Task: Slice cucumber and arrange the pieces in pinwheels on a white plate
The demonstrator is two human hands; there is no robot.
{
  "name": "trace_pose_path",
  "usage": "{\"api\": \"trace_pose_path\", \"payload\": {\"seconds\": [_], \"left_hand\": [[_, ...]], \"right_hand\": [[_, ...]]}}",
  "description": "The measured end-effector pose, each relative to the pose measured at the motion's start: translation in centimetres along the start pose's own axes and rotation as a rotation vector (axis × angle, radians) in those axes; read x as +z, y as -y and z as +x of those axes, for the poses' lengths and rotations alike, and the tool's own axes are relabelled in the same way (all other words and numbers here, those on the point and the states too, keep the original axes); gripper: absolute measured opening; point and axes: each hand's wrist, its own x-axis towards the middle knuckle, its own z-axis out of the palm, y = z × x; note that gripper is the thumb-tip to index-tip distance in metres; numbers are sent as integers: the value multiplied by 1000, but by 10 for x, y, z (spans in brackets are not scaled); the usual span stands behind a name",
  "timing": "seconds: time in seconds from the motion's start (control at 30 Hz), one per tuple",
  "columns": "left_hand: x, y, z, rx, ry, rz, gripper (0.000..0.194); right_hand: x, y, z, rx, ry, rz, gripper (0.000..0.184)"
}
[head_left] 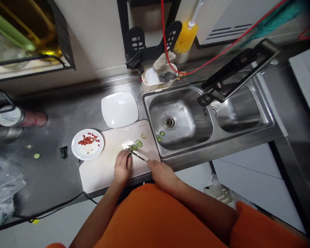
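Observation:
My left hand (122,168) is closed over a piece of cucumber (129,155), mostly hidden under the fingers, on the white cutting board (100,174). My right hand (163,173) grips the handle of a knife (138,156), whose blade points left and lies against the cucumber at the left fingertips. Just beyond the blade are several cucumber slices (138,143). A small pale end piece (144,135) rests farther back on the board. In the left basin of the sink (181,137) are a few more slices (162,133).
A white plate of red berries (76,148) overlaps the board's left side. Behind the board sits a square white dish (119,110). A black faucet (222,77) reaches over the double sink. Cucumber ends (63,152) and a clear plastic bag (3,186) lie on the left counter.

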Motion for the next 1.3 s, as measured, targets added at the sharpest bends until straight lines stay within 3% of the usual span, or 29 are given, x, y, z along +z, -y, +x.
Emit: {"api": "trace_pose_path", "payload": {"seconds": [0.73, 1.3], "left_hand": [[0, -1, 2, 32, -29, 11, 19], [0, 1, 1, -2, 19, -42, 26]], "right_hand": [[-2, 5, 9, -27, -17, 16, 29], [9, 12, 44, -55, -62, 79, 39]]}}
